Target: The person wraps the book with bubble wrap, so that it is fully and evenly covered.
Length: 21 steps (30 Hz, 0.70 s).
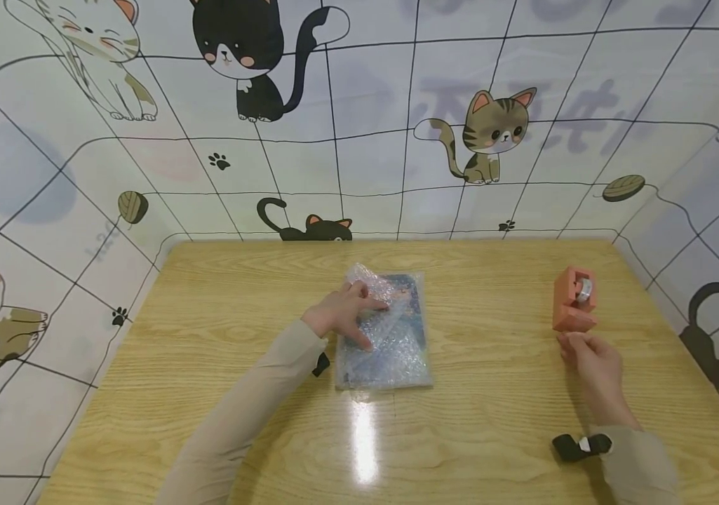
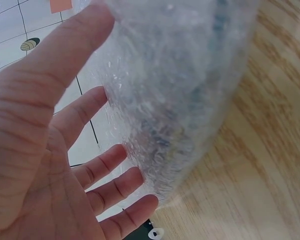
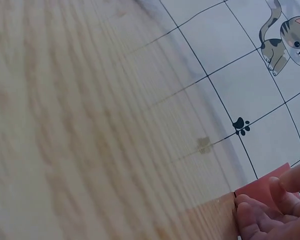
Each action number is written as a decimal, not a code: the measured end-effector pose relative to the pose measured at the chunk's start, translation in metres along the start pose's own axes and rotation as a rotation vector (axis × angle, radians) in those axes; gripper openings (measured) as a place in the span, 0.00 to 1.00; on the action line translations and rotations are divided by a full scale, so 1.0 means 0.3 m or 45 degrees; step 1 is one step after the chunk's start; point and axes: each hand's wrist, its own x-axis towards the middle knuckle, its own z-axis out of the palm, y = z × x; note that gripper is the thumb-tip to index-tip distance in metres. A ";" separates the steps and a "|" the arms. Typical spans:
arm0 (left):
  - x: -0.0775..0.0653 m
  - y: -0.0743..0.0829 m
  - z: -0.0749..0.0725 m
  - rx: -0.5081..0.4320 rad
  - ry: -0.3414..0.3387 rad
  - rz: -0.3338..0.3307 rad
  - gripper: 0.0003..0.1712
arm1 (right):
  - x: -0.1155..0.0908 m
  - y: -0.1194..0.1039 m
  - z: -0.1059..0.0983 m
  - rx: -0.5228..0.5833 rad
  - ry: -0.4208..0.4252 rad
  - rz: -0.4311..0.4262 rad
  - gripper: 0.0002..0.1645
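A flat rectangular item with a blue printed face [image 1: 412,298] lies on the table inside bubble wrap [image 1: 387,361]. My left hand [image 1: 341,313] rests on the wrap's upper left part, fingers spread. In the left wrist view, the fingertips touch the edge of the wrap, which fills the upper middle. On the right stands a coral tape dispenser [image 1: 566,298] with a roll of tape [image 1: 583,290]. My right hand [image 1: 593,361] pinches with thumb and fingers at the dispenser's near end; the tape's end between them is too small to make out.
The wooden table [image 1: 485,407] reaches back to a wall covering [image 1: 372,161] printed with cats and grid lines. Similar walls rise at left and right. The dispenser stands near the table's right edge. Dark wrist cameras [image 1: 580,447] are strapped to both sleeves.
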 end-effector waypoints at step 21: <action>0.010 -0.006 0.009 -0.001 -0.006 -0.008 0.48 | 0.079 -0.012 -0.044 -0.525 -0.068 -0.127 0.13</action>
